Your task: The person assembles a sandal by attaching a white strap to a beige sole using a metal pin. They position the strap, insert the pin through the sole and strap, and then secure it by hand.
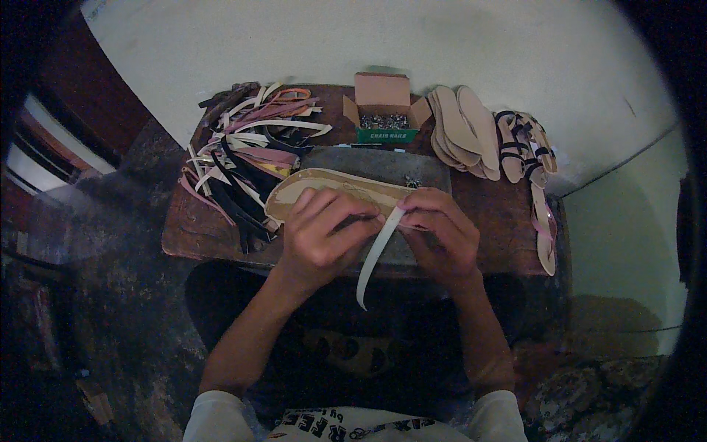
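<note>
A tan sandal sole lies slanted above the dark grey slab, its near edge partly hidden by my hands. Curled over that edge, my left hand grips the sole, its fingertips close to the strap. My right hand is closed, pinching a white strap against the near side of the sole. The strap's loose end hangs down toward my lap. Exactly how the strap meets the sole is hidden behind my fingers.
On the wooden table, a pile of mixed straps covers the left. A green box of nails stands open at the back, with a few nails on the grey slab. Stacked soles and strapped sandals line the right.
</note>
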Demonstrator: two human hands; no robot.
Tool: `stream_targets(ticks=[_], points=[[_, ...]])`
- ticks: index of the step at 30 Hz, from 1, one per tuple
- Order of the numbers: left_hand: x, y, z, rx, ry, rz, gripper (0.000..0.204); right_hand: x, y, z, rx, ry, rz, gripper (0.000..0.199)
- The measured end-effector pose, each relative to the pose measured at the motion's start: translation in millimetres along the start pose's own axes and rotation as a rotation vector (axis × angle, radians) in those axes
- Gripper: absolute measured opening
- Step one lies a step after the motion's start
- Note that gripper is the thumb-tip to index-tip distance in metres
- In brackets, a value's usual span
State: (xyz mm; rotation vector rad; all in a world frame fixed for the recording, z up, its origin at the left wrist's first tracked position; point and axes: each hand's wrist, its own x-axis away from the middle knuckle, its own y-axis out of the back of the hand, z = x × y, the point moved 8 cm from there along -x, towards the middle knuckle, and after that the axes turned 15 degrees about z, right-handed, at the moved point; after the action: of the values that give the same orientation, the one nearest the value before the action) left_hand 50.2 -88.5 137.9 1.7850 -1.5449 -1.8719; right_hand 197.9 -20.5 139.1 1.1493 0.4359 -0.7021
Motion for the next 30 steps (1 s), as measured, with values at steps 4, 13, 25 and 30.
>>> stream_targets(ticks=[4,13,25,30], points=[[-3,0,1,0.039,0.022,0.005,0.021,1,0,0,0.012,-0.030,-0.006,0.022],[-2,-10,15,0.265,0.107,0.036,0.018,2,-3,-14,-0.089,-0.169,0.034,0.025],[1,-17,22,0.401,0.256,0.028,0.011,0,-8,-14,-0.170,-0.197,0.060,0.025],[7,-20,26,0.360,0.290,0.022,0.011,0,-11,-14,-0.159,-0.185,0.070,0.024]])
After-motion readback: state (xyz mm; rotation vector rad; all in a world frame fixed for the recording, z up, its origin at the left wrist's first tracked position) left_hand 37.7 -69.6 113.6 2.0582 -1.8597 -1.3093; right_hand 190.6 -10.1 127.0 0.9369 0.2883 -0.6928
